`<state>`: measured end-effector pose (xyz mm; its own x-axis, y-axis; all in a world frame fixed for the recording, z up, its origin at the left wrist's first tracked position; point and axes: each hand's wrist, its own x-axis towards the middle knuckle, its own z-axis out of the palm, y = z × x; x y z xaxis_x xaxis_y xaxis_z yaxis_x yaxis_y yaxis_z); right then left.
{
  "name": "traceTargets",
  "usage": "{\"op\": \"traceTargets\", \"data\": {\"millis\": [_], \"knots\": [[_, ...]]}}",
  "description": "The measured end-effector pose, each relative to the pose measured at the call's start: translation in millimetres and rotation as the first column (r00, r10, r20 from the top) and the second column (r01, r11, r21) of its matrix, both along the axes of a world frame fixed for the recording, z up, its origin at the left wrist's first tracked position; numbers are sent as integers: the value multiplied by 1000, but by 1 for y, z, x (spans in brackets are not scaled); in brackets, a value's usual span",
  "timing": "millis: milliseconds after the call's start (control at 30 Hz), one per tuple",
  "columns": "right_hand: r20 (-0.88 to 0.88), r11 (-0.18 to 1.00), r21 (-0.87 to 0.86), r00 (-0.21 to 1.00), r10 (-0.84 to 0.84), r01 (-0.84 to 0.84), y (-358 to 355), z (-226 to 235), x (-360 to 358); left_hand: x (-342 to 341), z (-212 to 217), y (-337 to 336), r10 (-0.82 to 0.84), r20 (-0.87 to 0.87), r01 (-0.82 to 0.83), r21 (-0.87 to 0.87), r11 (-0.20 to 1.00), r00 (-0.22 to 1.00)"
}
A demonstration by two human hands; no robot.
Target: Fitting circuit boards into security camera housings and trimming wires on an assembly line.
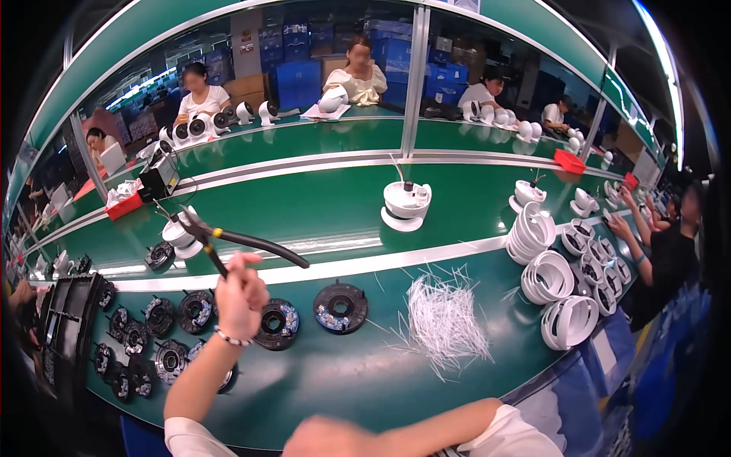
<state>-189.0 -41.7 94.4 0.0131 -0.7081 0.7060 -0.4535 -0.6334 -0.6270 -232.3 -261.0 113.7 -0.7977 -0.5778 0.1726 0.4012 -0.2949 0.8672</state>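
Note:
My left hand (242, 295) is raised above the near bench, closed around one handle of a pair of pliers. The pliers (263, 245) have black handles with yellow bands. Their handles are spread apart, and the jaws point up and left, in front of a white round housing (181, 238). Low in the picture, my right hand (329, 438) is blurred and cut by the lower edge, so its fingers cannot be made out. Beyond it on the bench are a black round part with a circuit board (341, 308) and another such part (278, 326), beside my left wrist.
A pile of thin white strips (448, 320) lies right of centre. Stacked white rings (550, 276) stand at right; several black round parts (160, 316) and a black tray (67, 327) at left. A white housing (406, 204) sits farther back. Co-workers sit across the bench.

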Motion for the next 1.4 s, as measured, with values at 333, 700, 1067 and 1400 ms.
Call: {"op": "traceTargets", "data": {"millis": [333,700,1067,1400], "knots": [[662,518,462,669,338,-720,0,2,78,26,17,-7,-8,53,11,-59,998,999],[500,641,185,633,591,-745,-2,31,64,6,2,4,-92,111,93,-11,996,990],[189,670,31,654,-732,741,25,-11,-90,38,-83,60,-167,167,193,-156,969,972],[593,908,409,729,-342,93,-3,-84,-79,45,-143,72,-119,210,121,4,993,970]]}}
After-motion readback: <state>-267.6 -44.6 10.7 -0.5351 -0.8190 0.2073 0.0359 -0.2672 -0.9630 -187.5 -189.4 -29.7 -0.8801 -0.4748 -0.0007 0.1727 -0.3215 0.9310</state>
